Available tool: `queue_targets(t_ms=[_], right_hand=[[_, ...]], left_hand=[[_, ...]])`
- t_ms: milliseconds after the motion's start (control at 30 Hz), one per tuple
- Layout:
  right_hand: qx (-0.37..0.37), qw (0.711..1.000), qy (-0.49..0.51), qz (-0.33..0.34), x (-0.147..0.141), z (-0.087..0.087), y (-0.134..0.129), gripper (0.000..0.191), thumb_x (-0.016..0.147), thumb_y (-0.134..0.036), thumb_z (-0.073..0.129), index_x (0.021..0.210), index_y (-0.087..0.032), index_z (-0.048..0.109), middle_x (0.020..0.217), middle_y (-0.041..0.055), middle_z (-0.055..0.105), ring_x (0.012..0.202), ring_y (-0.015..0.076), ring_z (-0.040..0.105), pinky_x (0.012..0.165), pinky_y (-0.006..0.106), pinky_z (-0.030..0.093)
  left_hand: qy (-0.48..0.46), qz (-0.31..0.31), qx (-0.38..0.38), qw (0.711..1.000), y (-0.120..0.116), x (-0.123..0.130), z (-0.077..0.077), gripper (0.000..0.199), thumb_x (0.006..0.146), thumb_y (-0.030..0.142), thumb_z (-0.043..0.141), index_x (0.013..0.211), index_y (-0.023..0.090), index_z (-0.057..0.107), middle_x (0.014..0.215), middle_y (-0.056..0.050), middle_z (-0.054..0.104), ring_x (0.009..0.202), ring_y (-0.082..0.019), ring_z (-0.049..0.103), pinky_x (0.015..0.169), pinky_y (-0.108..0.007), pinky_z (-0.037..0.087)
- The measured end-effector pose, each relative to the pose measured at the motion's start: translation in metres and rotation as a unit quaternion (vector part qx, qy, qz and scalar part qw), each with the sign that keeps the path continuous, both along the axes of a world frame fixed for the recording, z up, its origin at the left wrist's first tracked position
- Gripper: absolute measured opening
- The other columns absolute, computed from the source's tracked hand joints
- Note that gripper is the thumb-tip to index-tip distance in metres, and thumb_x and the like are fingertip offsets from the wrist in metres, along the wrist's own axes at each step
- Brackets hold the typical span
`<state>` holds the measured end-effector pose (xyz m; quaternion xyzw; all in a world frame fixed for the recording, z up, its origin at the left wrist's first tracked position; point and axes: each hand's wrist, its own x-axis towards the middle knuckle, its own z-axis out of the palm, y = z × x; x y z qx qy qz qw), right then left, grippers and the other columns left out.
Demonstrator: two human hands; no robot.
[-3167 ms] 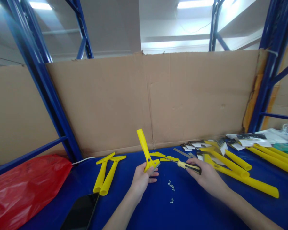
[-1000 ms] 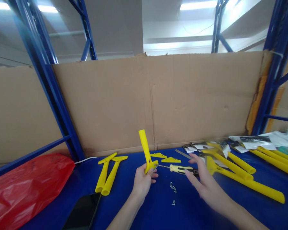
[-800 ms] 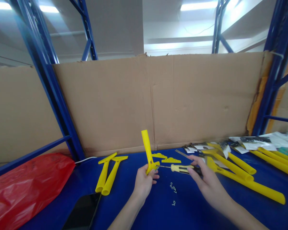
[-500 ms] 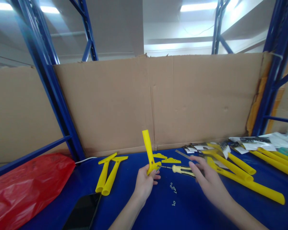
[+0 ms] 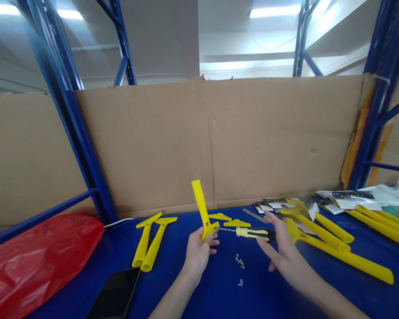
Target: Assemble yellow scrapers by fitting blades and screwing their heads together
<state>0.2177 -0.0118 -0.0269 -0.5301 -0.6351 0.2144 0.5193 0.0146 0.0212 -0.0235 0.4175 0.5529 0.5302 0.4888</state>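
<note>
My left hand point(image 5: 199, 252) is closed around the head end of a yellow T-shaped scraper handle point(image 5: 199, 201), whose tube points up and leans left. A screwdriver point(image 5: 251, 232) with a cream and black handle lies level, its tip against the scraper head. At the back end of the screwdriver is my right hand point(image 5: 284, 252), thumb and forefinger spread around the handle; its other fingers are partly hidden. Small screws and nuts point(image 5: 240, 261) lie on the blue table below the screwdriver. Two flat yellow clamp plates point(image 5: 237, 223) and a thin grey metal strip point(image 5: 253, 215) lie behind it.
Two more yellow T-shaped handles point(image 5: 154, 243) lie left, near a black phone point(image 5: 115, 294) and a red plastic bag point(image 5: 43, 261). Long yellow handles point(image 5: 346, 259) and packets point(image 5: 355, 199) lie right. Cardboard point(image 5: 159, 146) and blue rack posts point(image 5: 86, 155) stand behind.
My left hand and the yellow scraper handle have shifted slightly left, with the screwdriver following. The fingers of my right hand have spread wider around the screwdriver's handle.
</note>
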Motion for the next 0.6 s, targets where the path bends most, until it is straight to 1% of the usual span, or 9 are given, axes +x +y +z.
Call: queue_targets(t_ms=[33,100,167,267,300,367,433,500,600], right_hand=[[-0.017,0.999,0.008,0.026,-0.0002,0.0,-0.0005,0.053,0.086,-0.042,0.045,0.135,-0.029,0.031,0.115,0.0097,0.052,0.053,0.0115,0.054,0.031,0.022,0.043],[-0.055,0.996,0.002,0.067,0.0004,0.0004,-0.0013,0.044,0.088,-0.043,0.043,0.129,-0.028,0.037,0.1,0.0063,0.056,0.051,0.0116,0.053,0.032,0.02,0.042],[-0.063,0.996,-0.013,0.06,0.0014,0.0011,-0.0019,0.043,0.09,-0.046,0.039,0.128,-0.026,0.038,0.094,0.0058,0.056,0.051,0.0119,0.053,0.032,0.019,0.041],[-0.042,0.999,0.018,0.028,0.0025,0.0026,-0.0024,0.055,0.088,-0.047,0.042,0.138,-0.031,0.025,0.117,0.0094,0.05,0.052,0.0104,0.053,0.033,0.022,0.044],[-0.023,0.999,0.022,0.027,0.003,0.0033,-0.0022,0.055,0.087,-0.046,0.045,0.136,-0.031,0.027,0.118,0.009,0.049,0.053,0.0107,0.053,0.036,0.023,0.046],[0.014,1.0,0.0,0.019,0.0042,0.0048,-0.0012,0.042,0.086,-0.045,0.046,0.124,-0.027,0.044,0.1,0.0058,0.056,0.057,0.0137,0.055,0.044,0.026,0.049],[0.023,0.999,-0.03,-0.004,0.0055,0.0056,-0.0002,0.034,0.088,-0.045,0.044,0.113,-0.024,0.052,0.081,0.0033,0.057,0.06,0.0162,0.056,0.049,0.027,0.05],[-0.001,1.0,-0.019,-0.021,0.0064,0.0054,0.0004,0.041,0.089,-0.045,0.043,0.124,-0.025,0.044,0.092,0.0052,0.057,0.058,0.0147,0.056,0.045,0.026,0.048],[-0.026,0.999,0.003,0.032,0.0071,0.004,0.0007,0.054,0.087,-0.042,0.046,0.137,-0.031,0.029,0.114,0.0082,0.051,0.055,0.0119,0.055,0.036,0.023,0.044]], left_hand=[[0.0,0.003,0.0,1.0,0.0003,-0.0007,0.0001,0.018,0.082,0.001,0.051,0.093,0.009,0.064,0.082,-0.009,0.07,0.062,-0.012,0.065,0.047,-0.019,0.048],[0.0,0.002,0.002,1.0,0.0006,-0.0018,0.0,0.018,0.082,0.002,0.052,0.093,0.01,0.064,0.083,-0.008,0.07,0.062,-0.012,0.066,0.047,-0.018,0.048],[0.004,0.001,0.006,1.0,0.0004,-0.0022,-0.0002,0.018,0.082,0.002,0.052,0.093,0.01,0.064,0.083,-0.008,0.07,0.062,-0.012,0.066,0.047,-0.019,0.048],[0.007,-0.001,0.007,1.0,-0.0009,-0.001,-0.0006,0.018,0.082,0.003,0.053,0.093,0.01,0.065,0.083,-0.008,0.07,0.062,-0.012,0.065,0.048,-0.019,0.048],[0.009,-0.004,0.005,1.0,-0.0016,0.0,-0.0007,0.018,0.082,0.003,0.053,0.094,0.01,0.065,0.083,-0.008,0.07,0.062,-0.012,0.065,0.048,-0.019,0.048],[0.014,-0.016,0.0,1.0,-0.0032,0.0023,-0.001,0.018,0.082,0.004,0.053,0.095,0.01,0.064,0.083,-0.008,0.07,0.062,-0.012,0.065,0.048,-0.019,0.048],[0.02,-0.026,-0.001,0.999,-0.0047,0.0043,-0.0007,0.02,0.082,0.004,0.052,0.097,0.01,0.064,0.084,-0.008,0.07,0.062,-0.013,0.065,0.048,-0.02,0.048],[0.025,-0.026,-0.004,0.999,-0.0056,0.005,0.0001,0.021,0.083,0.004,0.05,0.099,0.009,0.063,0.085,-0.009,0.069,0.062,-0.013,0.065,0.048,-0.02,0.049],[0.028,-0.014,-0.011,0.999,-0.0054,0.0039,0.0017,0.021,0.084,0.003,0.048,0.099,0.009,0.063,0.086,-0.009,0.069,0.063,-0.012,0.065,0.049,-0.02,0.049]])
